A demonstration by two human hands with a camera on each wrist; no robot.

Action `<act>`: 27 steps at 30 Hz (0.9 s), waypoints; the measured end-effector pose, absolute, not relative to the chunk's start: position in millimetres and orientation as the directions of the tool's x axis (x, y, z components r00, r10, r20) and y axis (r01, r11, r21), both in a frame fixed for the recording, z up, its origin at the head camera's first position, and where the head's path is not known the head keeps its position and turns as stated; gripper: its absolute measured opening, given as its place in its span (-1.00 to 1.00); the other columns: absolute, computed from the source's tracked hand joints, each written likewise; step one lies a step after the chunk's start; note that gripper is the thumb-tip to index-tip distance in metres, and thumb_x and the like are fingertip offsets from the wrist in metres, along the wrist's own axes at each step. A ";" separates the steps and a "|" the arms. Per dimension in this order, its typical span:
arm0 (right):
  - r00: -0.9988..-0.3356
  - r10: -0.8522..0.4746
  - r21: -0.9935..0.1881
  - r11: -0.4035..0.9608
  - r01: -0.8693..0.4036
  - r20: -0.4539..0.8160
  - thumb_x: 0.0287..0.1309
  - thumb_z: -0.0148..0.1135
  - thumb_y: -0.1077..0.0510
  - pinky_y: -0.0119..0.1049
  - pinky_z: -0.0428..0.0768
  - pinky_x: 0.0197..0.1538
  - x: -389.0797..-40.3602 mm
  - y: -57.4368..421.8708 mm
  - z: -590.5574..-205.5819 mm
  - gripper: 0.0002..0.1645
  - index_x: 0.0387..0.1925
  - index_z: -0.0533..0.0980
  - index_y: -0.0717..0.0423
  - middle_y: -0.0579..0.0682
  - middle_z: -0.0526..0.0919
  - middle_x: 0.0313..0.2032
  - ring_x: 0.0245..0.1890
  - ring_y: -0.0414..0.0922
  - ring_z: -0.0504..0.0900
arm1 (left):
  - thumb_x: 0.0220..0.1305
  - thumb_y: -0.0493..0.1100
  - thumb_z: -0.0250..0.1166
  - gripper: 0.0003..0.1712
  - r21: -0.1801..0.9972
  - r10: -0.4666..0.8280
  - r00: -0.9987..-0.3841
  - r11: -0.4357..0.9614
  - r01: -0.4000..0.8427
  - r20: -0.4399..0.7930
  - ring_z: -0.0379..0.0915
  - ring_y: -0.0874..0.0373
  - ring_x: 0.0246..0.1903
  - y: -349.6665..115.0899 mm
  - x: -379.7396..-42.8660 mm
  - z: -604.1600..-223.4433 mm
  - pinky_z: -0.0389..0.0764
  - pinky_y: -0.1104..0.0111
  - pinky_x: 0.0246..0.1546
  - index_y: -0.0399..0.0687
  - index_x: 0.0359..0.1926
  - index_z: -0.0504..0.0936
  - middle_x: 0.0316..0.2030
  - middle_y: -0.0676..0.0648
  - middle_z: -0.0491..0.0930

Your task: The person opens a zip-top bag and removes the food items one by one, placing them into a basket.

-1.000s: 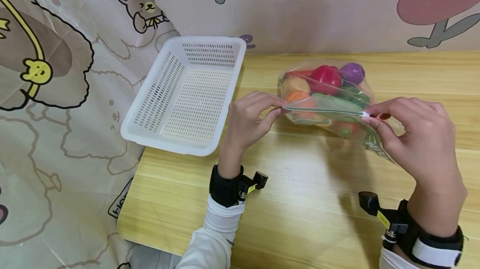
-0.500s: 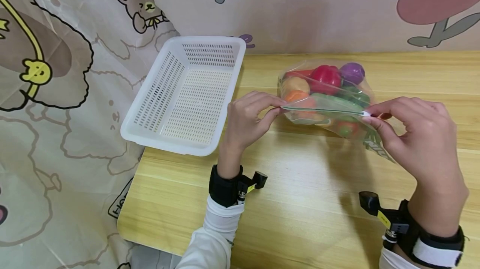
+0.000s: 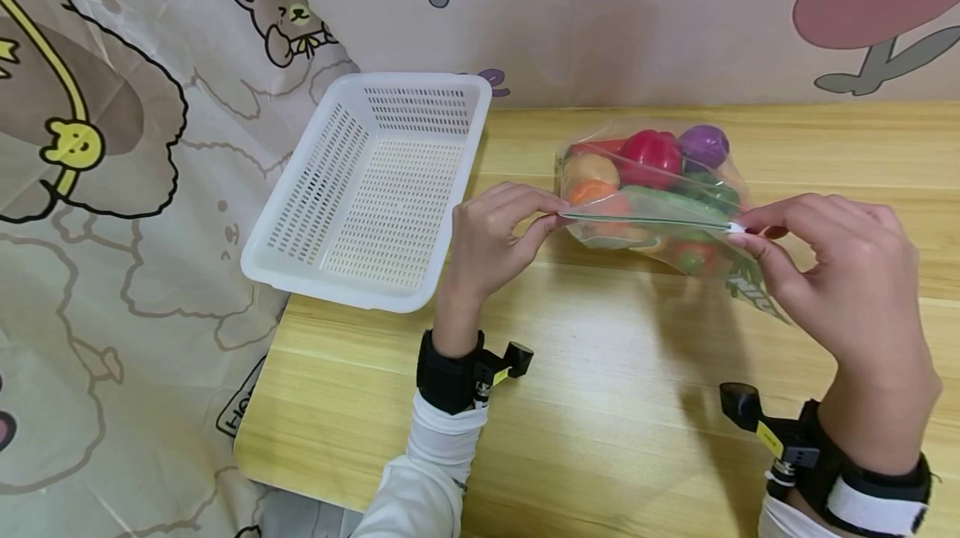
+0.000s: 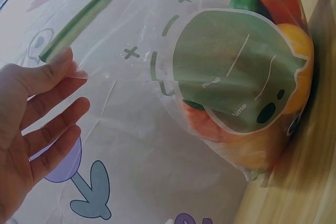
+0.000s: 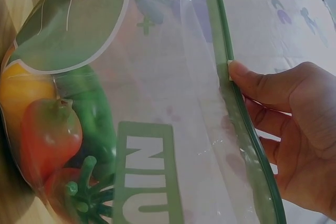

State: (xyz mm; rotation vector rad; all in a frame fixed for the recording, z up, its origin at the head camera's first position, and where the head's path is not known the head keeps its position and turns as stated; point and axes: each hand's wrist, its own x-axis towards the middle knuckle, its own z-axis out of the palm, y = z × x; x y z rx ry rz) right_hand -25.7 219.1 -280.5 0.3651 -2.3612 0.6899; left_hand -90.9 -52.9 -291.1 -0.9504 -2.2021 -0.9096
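Observation:
A clear zip bag (image 5: 194, 129) with a green zip strip (image 5: 223, 35) stands on the table, full of vegetables. Through the plastic show a red bell pepper (image 3: 652, 158), a purple vegetable (image 3: 704, 147), and several orange and green pieces. My left hand (image 3: 491, 233) pinches the strip's left end between thumb and index finger; in the left wrist view its other fingers are spread loosely. At the strip's right part, my right hand (image 3: 847, 271) pinches a small white slider (image 3: 735, 228), mostly hidden by thumb and finger. The strip is stretched straight between both hands.
A white perforated plastic basket (image 3: 375, 204) stands left of my left hand, over the table's left side. Behind the wooden table (image 3: 585, 404) hangs a printed cloth (image 3: 600, 21), which also covers the left side.
My right hand has shifted slightly right with the slider, and my left hand slightly left. The bag and basket look almost unchanged.

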 end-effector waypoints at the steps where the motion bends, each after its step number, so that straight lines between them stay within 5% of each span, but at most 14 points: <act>1: -0.755 -0.081 -0.382 0.824 -0.419 0.651 0.21 -0.11 -0.38 -0.46 0.02 -0.31 -25.6 219.3 -280.6 -0.17 -0.45 0.62 0.31 0.19 0.65 -0.52 -0.25 -0.86 0.12 | 0.06 -0.24 0.37 -0.95 0.356 0.391 -0.584 0.515 0.780 0.712 0.65 0.14 -0.36 -53.2 -91.0 -291.1 0.55 0.46 -0.43 -0.12 -0.43 0.73 -0.41 -0.04 0.73; 12: -0.755 -0.072 -0.385 0.826 -0.412 0.652 0.20 -0.10 -0.39 -0.47 0.01 -0.31 -25.6 220.5 -281.4 -0.17 -0.42 0.63 0.31 0.20 0.65 -0.51 -0.24 -0.86 0.12 | 0.05 -0.22 0.38 -0.95 0.341 0.386 -0.568 0.515 0.786 0.727 0.65 0.13 -0.37 -55.1 -92.2 -291.3 0.45 0.49 -0.57 -0.12 -0.44 0.72 -0.42 -0.04 0.73; 27: -0.758 -0.071 -0.372 0.839 -0.396 0.648 0.20 -0.14 -0.41 -0.43 -0.02 -0.33 -24.0 225.1 -280.9 -0.13 -0.42 0.61 0.34 0.24 0.65 -0.50 -0.22 -0.85 0.10 | 0.05 -0.22 0.38 -0.95 0.349 0.359 -0.576 0.528 0.774 0.735 0.65 0.14 -0.37 -58.1 -93.2 -291.9 0.51 0.46 -0.51 -0.11 -0.45 0.72 -0.43 -0.03 0.73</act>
